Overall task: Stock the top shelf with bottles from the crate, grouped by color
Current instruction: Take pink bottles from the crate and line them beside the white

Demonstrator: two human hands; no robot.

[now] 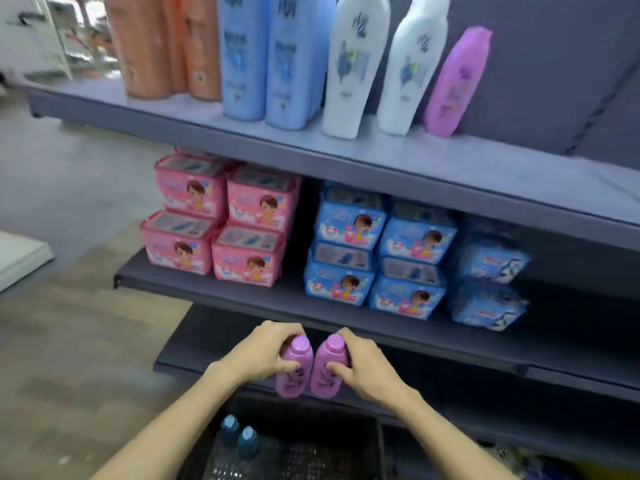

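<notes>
My left hand (258, 353) grips a purple bottle (294, 370), and my right hand (363, 365) grips a second purple bottle (327, 368). Both bottles are upright, side by side, held above the black crate (375, 445). Two dark blue bottles (239, 436) stand in the crate's left part. On the top shelf (433, 161) stand orange bottles (162, 46), two light blue bottles (270, 57), two white bottles (384, 64) and one purple bottle (457, 81) at the right end of the row.
The middle shelf (242, 292) holds stacked pink packs (221, 233) on the left and blue packs (381, 251) on the right. A lower dark shelf (450, 355) juts out behind my hands. Grey floor lies to the left.
</notes>
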